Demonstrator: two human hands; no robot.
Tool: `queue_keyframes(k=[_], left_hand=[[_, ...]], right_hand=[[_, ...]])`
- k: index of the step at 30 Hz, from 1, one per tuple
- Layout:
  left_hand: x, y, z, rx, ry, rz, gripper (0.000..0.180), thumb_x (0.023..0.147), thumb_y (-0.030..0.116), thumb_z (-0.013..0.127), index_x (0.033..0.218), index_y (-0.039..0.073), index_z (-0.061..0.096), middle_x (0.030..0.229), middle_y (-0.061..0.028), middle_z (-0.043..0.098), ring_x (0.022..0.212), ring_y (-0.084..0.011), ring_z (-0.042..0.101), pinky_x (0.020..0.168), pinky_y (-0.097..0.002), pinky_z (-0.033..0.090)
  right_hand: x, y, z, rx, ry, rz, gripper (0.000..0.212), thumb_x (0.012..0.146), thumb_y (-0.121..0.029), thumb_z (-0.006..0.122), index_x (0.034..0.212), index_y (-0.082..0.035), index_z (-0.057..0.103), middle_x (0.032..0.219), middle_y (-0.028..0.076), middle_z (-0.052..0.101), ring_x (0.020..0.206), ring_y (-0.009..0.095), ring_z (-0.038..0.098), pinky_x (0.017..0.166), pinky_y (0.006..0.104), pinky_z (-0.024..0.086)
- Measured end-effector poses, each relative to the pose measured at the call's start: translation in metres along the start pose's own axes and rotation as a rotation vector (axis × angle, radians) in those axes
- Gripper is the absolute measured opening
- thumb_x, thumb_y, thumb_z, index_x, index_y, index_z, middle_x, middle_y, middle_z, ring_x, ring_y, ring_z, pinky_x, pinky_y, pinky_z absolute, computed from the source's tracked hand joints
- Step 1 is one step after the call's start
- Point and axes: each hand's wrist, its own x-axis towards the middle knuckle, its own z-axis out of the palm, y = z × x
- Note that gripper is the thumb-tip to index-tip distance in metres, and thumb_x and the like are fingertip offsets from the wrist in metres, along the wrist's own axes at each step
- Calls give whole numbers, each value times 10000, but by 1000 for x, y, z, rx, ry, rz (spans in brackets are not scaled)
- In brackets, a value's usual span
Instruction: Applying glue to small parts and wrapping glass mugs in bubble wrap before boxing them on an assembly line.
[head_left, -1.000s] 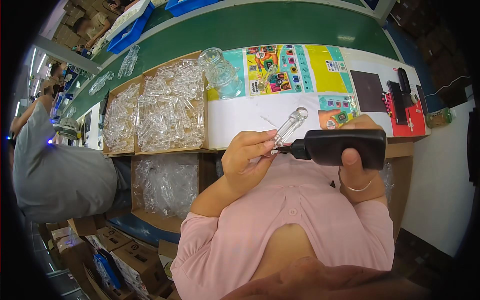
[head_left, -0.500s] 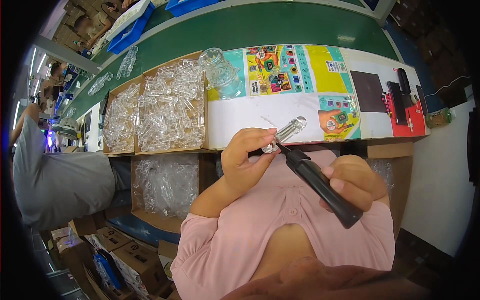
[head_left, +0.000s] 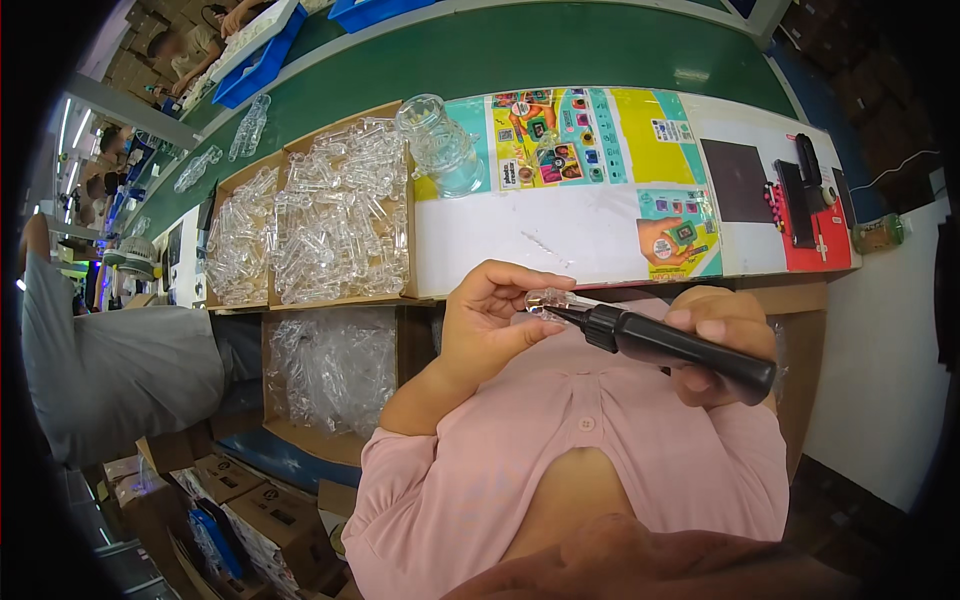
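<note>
My left hand (head_left: 482, 322) pinches the end of a clear plastic part (head_left: 548, 300) between thumb and fingers, in front of my chest. My right hand (head_left: 732, 325) is wrapped round a black squeeze bottle (head_left: 670, 345), held nearly level. The bottle's pointed nozzle meets the near end of the clear part; whether anything comes out of it is too small to see. Left of my hands, an open cardboard box (head_left: 411, 215) is heaped with similar clear plastic parts (head_left: 345, 215). By its far right corner stands a clear, jug-like plastic vessel (head_left: 440, 145).
A white board (head_left: 470, 250) with colourful printed sheets (head_left: 550, 140) lies before me, a thin clear strip (head_left: 547, 247) on it. Dark items and a phone-like slab (head_left: 795, 205) lie at right, near a jar (head_left: 878, 236). A co-worker's grey sleeve (head_left: 120, 370) is at left.
The clear part has turned from pointing up and away to pointing right. My right hand has swung the bottle flatter and slightly up to the right, its nozzle still at the part.
</note>
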Motion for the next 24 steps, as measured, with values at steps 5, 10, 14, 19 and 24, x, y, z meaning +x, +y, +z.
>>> queue_keyframes(k=[5, 10, 14, 19, 24], left_hand=[[-1, 0, -1, -87, -3, -80, 344, 686, -108, 654, 952, -12, 459, 1045, -233, 557, 971, -228, 568, 836, -322, 488], [0, -3, -3, -93, 9, -73, 340, 687, -104, 657, 947, -8, 460, 1042, -235, 558, 968, -227, 570, 835, -321, 488], [0, -3, -4, -102, 10, -54, 342, 688, -110, 652, 952, -3, 463, 1048, -234, 557, 972, -224, 568, 830, -318, 489], [2, -4, 0, -28, 39, 2, 348, 689, -121, 644, 961, 0, 464, 1059, -217, 557, 992, -224, 559, 837, -318, 480], [1, -7, -1, 199, 54, 145, 358, 685, -124, 645, 970, -1, 467, 1055, -205, 562, 1003, -232, 553, 841, -317, 466]], right_hand=[[-3, 2, 3, 46, 27, 1, 345, 848, -262, 557, 1023, 6, 427, 834, 147, 543, 589, 186, 535, 513, 279, 482], [1, 4, -3, 96, -68, -64, 312, 821, -154, 582, 1048, 2, 434, 909, 168, 538, 600, 197, 542, 502, 277, 477], [-4, -5, -10, 200, -226, 37, 322, 787, -17, 551, 1084, 15, 433, 970, 196, 518, 650, 233, 561, 523, 308, 475], [-1, -3, -9, 99, -224, -147, 351, 750, -4, 581, 1071, 17, 439, 1032, 231, 510, 720, 286, 594, 602, 380, 477], [3, 4, 3, 65, -177, -269, 340, 720, -13, 603, 1014, 44, 442, 976, 235, 518, 626, 262, 575, 500, 329, 465]])
